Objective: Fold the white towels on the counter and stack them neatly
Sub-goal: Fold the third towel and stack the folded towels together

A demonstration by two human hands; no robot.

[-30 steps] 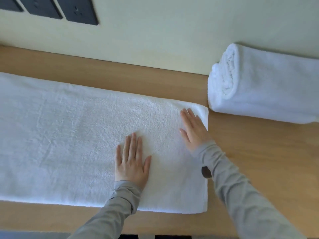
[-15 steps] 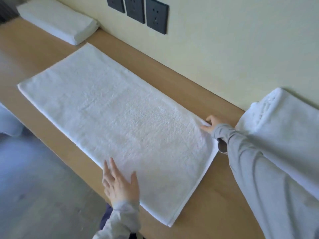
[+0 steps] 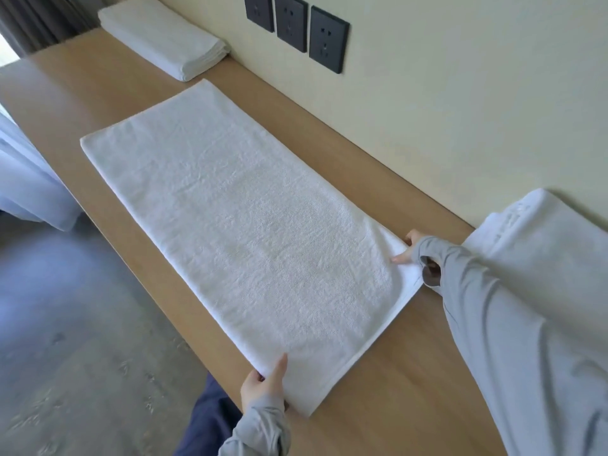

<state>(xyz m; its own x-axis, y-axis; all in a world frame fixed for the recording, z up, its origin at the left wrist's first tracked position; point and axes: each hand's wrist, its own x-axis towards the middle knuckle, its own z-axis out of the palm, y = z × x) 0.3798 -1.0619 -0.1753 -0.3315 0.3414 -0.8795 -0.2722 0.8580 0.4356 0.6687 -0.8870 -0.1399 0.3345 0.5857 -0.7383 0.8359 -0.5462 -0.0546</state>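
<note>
Your left hand (image 3: 263,386) sits low and close to your body. Its thumb lies flat on top of the towel (image 3: 263,225) and its fingers curl under the near edge, pinching it. The grey left sleeve (image 3: 260,429) covers the wrist, and the forearm rises from the bottom of the view. Your right hand (image 3: 409,248) is farther out, with the arm stretched forward from the right. The grey right sleeve (image 3: 493,307) reaches over the heel of the hand. Thumb and curled fingers pinch the towel's far corner, which is raised a little. Your hands are well apart.
</note>
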